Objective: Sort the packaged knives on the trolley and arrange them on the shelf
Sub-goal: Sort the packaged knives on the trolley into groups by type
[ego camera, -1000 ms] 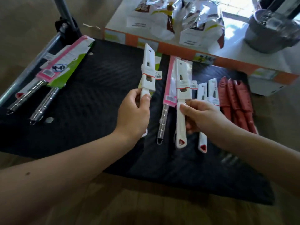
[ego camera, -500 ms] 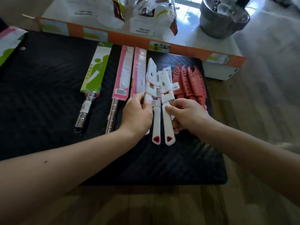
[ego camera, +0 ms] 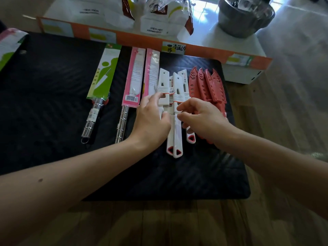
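Note:
Several white knives in white sheaths lie side by side on the black trolley deck. My left hand grips the leftmost white knife where sheath meets handle. My right hand pinches the neighbouring white knife at the top of its handle, and partly hides another white handle. Red perforated knife sheaths lie just right of the white ones. To the left lie two pink-carded knives and a green-carded knife with steel handles.
A low shelf with an orange front edge runs behind the trolley, holding foil bags and a metal pot. More carded packs poke in at the far left. Wooden floor surrounds the deck.
Both hands brought their white knives down and to the right, next to the other white knives. The view swung right, so the left-hand packs slid out of frame.

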Motion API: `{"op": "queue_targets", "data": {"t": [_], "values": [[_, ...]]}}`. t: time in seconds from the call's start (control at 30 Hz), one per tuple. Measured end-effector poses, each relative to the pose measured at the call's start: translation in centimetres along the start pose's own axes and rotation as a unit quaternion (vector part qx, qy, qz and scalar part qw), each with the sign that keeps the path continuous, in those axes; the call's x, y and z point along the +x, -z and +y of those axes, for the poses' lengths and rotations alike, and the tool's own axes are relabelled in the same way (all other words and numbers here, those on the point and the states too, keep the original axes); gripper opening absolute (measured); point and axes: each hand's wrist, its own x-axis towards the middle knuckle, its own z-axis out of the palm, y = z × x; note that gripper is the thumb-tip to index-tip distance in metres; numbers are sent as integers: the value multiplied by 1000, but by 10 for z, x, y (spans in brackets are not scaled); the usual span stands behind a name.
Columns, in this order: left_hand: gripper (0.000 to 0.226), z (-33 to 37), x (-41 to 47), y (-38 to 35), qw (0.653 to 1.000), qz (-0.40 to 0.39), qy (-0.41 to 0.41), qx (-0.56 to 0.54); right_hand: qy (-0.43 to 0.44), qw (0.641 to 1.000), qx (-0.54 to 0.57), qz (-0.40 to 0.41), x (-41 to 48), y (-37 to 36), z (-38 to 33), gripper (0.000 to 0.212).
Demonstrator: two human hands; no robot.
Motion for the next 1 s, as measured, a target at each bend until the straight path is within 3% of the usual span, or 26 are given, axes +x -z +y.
{"op": "queue_targets", "data": {"t": [0.2, 0.43, 0.63, 0.8, 1.0], "values": [[41, -18, 4, 32, 997, 71, -10, 39, 14, 1000, 9, -10, 2, -19, -14, 11], [39, -53, 0, 84, 979, 136, 50, 145, 56, 998, 9, -37, 14, -61, -51, 12], [45, -82, -5, 113, 965, 56, 42, 251, 96, 993, -51, -46, 27, -94, -72, 18], [54, -73, 8, 110, 920, 10, 27, 391, 144, 978, -145, -43, 32, -98, -71, 21], [45, -75, 11, 109, 931, 16, 11, 365, 159, 976, -142, -44, 30, -98, -69, 18]]}}
